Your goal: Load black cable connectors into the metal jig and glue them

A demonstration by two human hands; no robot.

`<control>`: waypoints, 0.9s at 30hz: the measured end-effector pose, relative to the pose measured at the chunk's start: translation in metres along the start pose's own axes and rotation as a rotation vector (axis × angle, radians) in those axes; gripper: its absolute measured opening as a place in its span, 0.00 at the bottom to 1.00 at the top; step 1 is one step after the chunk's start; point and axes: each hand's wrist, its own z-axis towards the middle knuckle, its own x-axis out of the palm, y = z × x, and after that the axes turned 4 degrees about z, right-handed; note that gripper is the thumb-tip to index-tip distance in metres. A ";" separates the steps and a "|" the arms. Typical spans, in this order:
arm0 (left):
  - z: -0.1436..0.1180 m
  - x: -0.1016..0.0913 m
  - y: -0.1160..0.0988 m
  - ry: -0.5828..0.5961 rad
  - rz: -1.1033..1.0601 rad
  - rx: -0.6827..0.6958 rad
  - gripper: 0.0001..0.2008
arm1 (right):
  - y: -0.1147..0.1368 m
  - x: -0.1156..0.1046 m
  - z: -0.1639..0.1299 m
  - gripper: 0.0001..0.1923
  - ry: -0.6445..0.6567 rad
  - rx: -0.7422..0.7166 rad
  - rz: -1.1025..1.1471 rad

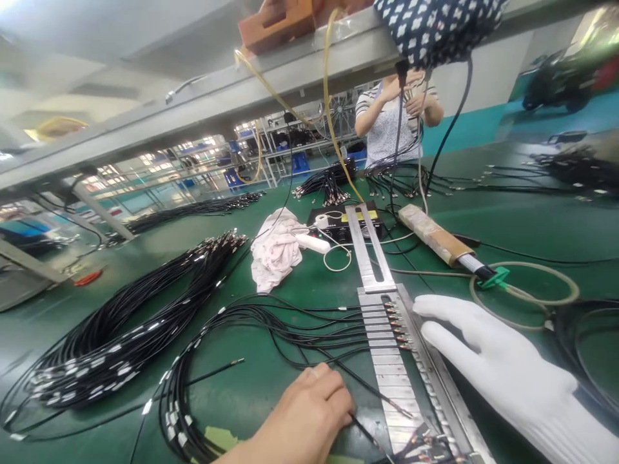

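My bare left hand (309, 409) is low in the middle, its fingers curled round a black cable (366, 430) whose end points towards the slotted metal fixture (380, 370). In a white glove, my right hand (498, 361) has its fingers stretched out, the fingertips by the fixture's right rail (435, 361). Several black cables lie side by side in the fixture's slots, their metal connectors (397, 325) in a row along the rail. These cables run left into a curved bundle (181, 386) with white labels. More cable ends (428, 444) lie at the fixture's near end.
A large coil of black cables (120, 328) covers the left of the green table (290, 322). Behind the fixture are a crumpled pale cloth (278, 248), a black control box (338, 225) and a tape-wrapped handle (430, 235). A co-worker (399, 119) handles cables across the table.
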 end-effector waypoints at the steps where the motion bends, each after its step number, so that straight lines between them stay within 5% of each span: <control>1: -0.001 0.002 -0.002 -0.011 0.001 -0.016 0.06 | 0.000 0.000 0.000 0.20 0.002 0.000 0.002; 8: 0.011 0.003 -0.010 -0.127 0.066 -0.034 0.15 | 0.009 -0.002 -0.001 0.19 -0.034 -0.058 0.003; 14: 0.018 -0.004 -0.015 -0.212 0.101 -0.087 0.10 | 0.025 -0.006 0.005 0.17 -0.032 -0.048 0.006; 18: 0.013 -0.008 -0.033 -0.426 -0.064 0.057 0.09 | 0.027 -0.006 0.006 0.16 -0.069 -0.095 -0.010; 22: 0.018 -0.008 -0.042 -0.511 -0.099 0.180 0.11 | 0.028 -0.006 0.006 0.16 -0.086 -0.112 -0.004; 27: 0.036 -0.001 -0.034 -0.533 -0.162 0.010 0.08 | 0.024 -0.008 0.008 0.16 -0.103 -0.054 0.006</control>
